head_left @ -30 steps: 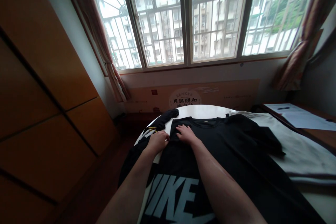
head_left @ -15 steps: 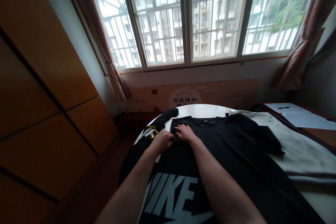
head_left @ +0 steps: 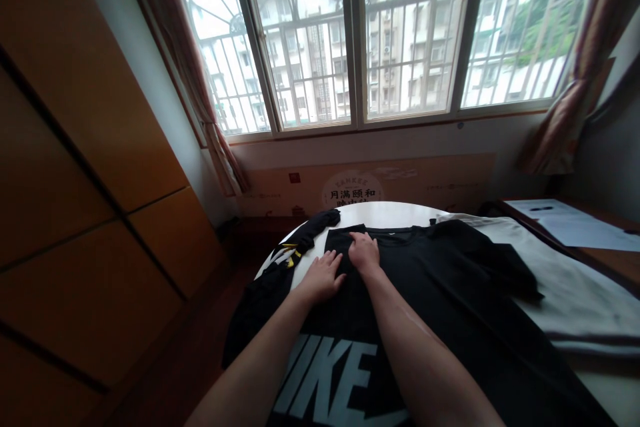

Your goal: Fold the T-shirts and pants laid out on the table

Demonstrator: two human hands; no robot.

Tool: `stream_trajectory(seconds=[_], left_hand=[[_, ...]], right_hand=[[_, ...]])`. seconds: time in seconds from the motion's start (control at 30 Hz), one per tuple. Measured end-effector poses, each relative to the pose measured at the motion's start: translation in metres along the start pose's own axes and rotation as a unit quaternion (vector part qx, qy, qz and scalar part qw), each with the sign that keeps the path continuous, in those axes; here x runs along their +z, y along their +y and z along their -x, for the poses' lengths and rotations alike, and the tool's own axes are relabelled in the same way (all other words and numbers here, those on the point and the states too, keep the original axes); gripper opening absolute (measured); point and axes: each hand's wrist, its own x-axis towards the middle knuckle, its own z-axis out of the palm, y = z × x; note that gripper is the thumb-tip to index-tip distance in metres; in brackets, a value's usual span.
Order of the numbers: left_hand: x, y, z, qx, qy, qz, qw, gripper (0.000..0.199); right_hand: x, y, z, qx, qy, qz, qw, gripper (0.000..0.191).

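Observation:
A black T-shirt [head_left: 425,293] with large grey letters lies on the white table, its left part folded inward over the rest. My left hand [head_left: 323,278] rests flat on the folded part, fingers spread. Just to its right, my right hand [head_left: 364,253] is at the shirt's upper edge beside the neckline, its fingers curled together on the fabric. The fingertips of my right hand are partly hidden.
A dark garment with yellow and white details [head_left: 313,227] lies along the table's left edge. To the right is a light grey cloth [head_left: 565,293]. Papers [head_left: 575,223] lie on a wooden desk at the far right. The white table rim [head_left: 390,210] shows near the window wall.
My left hand has opened and flattened on the shirt, slightly nearer to me. My right hand has moved a little toward the neckline, and its spread fingers have curled in.

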Motion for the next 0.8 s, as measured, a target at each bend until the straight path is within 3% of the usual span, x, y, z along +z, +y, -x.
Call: stream_trajectory(seconds=[0.1, 0.3, 0.63, 0.8], left_hand=[[0.003, -0.001, -0.002, -0.011, -0.052, -0.012, 0.999, 0.069], [0.006, -0.005, -0.005, -0.005, -0.059, -0.017, 0.998, 0.072], [0.008, -0.005, -0.01, -0.007, -0.043, -0.045, 0.998, 0.071], [0.004, -0.003, -0.004, -0.007, -0.028, -0.044, 0.999, 0.072]], right_hand=[[0.002, 0.0, 0.003, 0.023, -0.063, 0.058, 0.996, 0.052], [0.006, -0.001, 0.004, 0.047, -0.106, 0.123, 0.986, 0.063], [-0.002, -0.008, 0.008, 0.021, -0.092, 0.114, 0.989, 0.058], [-0.041, 0.001, 0.007, 0.017, -0.02, 0.06, 0.998, 0.057]])
